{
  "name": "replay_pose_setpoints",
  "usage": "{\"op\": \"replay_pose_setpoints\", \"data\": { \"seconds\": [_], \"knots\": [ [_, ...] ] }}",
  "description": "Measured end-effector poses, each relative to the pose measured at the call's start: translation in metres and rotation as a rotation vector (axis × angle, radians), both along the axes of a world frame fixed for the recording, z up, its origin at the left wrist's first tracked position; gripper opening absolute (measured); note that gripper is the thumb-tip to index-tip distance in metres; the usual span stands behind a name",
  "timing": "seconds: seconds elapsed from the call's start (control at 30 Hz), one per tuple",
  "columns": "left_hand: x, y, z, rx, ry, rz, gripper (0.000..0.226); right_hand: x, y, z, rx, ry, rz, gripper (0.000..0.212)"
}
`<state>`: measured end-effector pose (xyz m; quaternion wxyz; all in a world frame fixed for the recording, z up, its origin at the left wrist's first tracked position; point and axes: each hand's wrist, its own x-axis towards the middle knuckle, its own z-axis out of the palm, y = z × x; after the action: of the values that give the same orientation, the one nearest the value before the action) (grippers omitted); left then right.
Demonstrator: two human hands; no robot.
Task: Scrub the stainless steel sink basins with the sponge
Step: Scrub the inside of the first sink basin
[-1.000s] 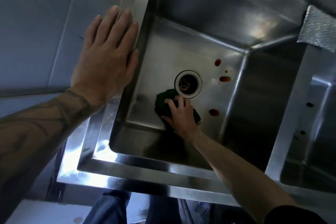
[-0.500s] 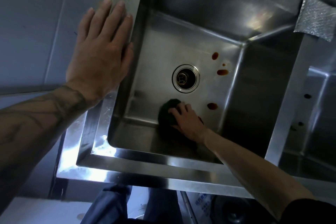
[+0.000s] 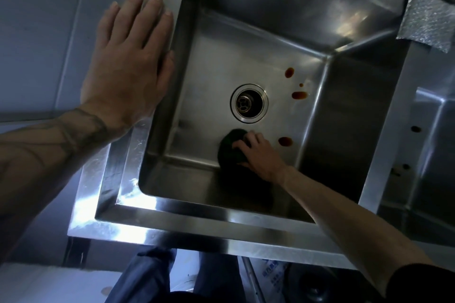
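Stainless steel everywhere, a double sink seen from straight above, with the near basin (image 3: pixel 221 61) taking up most of the view and a second basin (image 3: pixel 428 130) off to the right. Left hand (image 3: pixel 128 66) is laid flat on the left rim, fingers spread out and gripping nothing, looks like it's just bracing. Right hand (image 3: pixel 261 152) is down on the basin floor, fingers curled over a dark green sponge (image 3: pixel 229 147), pressing it onto the steel just below the drain (image 3: pixel 249 102).

So we're mid-scrub on the first basin, I'd say early on. Brown spots (image 3: pixel 299 95) sit on the floor right of the drain, one (image 3: pixel 285 141) just beside the right hand, none touched by the sponge yet.

Next move probably wants the sponge dragged right over that nearest spot, then up to the others with some pressure. Second basin looks spotted too, so that's left.
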<state>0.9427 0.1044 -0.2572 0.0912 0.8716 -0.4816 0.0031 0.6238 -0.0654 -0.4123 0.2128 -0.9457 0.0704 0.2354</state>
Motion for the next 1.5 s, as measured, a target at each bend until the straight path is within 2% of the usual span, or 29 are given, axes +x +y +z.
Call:
{"op": "replay_pose_setpoints", "data": {
  "seconds": [0.1, 0.17, 0.23, 0.33, 0.37, 0.43, 0.53, 0.6, 0.67, 0.77, 0.83, 0.9, 0.97, 1.03, 1.07, 1.13, 1.2, 1.27, 1.37, 1.47, 1.5],
  "knots": [
    [0.0, 0.0, -0.002, 0.0, -0.017, -0.006, 0.056, 0.025, -0.017, -0.009, -0.087, -0.004, -0.316, 0.055],
    [0.0, 0.0, -0.002, -0.003, -0.021, -0.008, 0.056, 0.03, -0.012, -0.011, -0.139, 0.021, -0.434, 0.054],
    [-0.001, 0.001, -0.003, -0.008, -0.025, -0.005, 0.056, 0.016, 0.001, -0.008, -0.128, 0.024, -0.345, 0.056],
    [0.0, 0.001, -0.002, -0.006, -0.019, -0.01, 0.056, -0.013, 0.01, 0.001, -0.025, 0.038, -0.007, 0.054],
    [0.0, 0.0, -0.002, -0.007, -0.018, -0.01, 0.056, -0.015, 0.005, 0.001, -0.017, 0.023, 0.031, 0.054],
    [0.001, 0.0, -0.001, -0.014, -0.021, 0.0, 0.055, -0.003, -0.01, -0.003, -0.041, -0.005, -0.079, 0.053],
    [-0.001, 0.0, -0.002, -0.017, -0.019, -0.003, 0.055, 0.023, -0.03, -0.012, -0.103, -0.004, -0.41, 0.053],
    [-0.001, 0.0, -0.002, -0.016, -0.015, -0.003, 0.056, 0.02, -0.026, -0.013, -0.146, 0.01, -0.471, 0.053],
    [0.0, 0.0, -0.002, -0.019, -0.014, 0.0, 0.056, 0.002, -0.013, -0.004, -0.138, 0.036, -0.339, 0.055],
    [0.0, 0.0, -0.002, -0.027, 0.0, -0.007, 0.056, -0.031, -0.006, 0.008, -0.113, 0.013, 0.033, 0.058],
    [0.0, 0.001, -0.003, -0.038, 0.001, -0.004, 0.055, -0.031, -0.016, 0.008, -0.11, -0.018, 0.079, 0.055],
    [0.0, 0.001, -0.005, -0.05, -0.007, -0.006, 0.055, -0.017, -0.029, 0.004, -0.11, -0.006, -0.073, 0.053],
    [0.001, 0.001, -0.008, -0.064, -0.005, -0.006, 0.054, -0.004, -0.043, -0.003, -0.116, 0.037, -0.346, 0.052],
    [0.002, 0.002, -0.01, -0.064, -0.005, -0.006, 0.055, -0.001, -0.048, -0.006, -0.194, 0.071, -0.496, 0.051],
    [0.002, 0.002, -0.011, -0.059, -0.005, -0.008, 0.055, -0.004, -0.045, -0.005, -0.245, 0.072, -0.47, 0.052],
    [0.002, 0.003, -0.012, -0.056, -0.007, -0.012, 0.055, -0.02, -0.029, 0.001, -0.27, 0.083, -0.263, 0.055],
    [0.002, 0.002, -0.01, -0.064, -0.001, -0.013, 0.054, -0.04, -0.019, 0.007, -0.219, 0.116, -0.032, 0.057],
    [0.002, 0.001, -0.01, -0.072, -0.003, -0.008, 0.054, -0.046, -0.03, 0.009, -0.176, 0.094, 0.039, 0.054],
    [0.001, 0.002, -0.012, -0.075, -0.004, -0.012, 0.054, -0.032, -0.056, 0.005, -0.19, 0.077, -0.189, 0.053],
    [0.003, 0.002, -0.015, -0.088, -0.006, -0.015, 0.054, -0.026, -0.063, 0.004, -0.227, 0.141, -0.539, 0.052],
    [0.003, 0.002, -0.015, -0.093, -0.006, -0.019, 0.054, -0.03, -0.057, 0.005, -0.244, 0.171, -0.573, 0.053]
  ]
}}
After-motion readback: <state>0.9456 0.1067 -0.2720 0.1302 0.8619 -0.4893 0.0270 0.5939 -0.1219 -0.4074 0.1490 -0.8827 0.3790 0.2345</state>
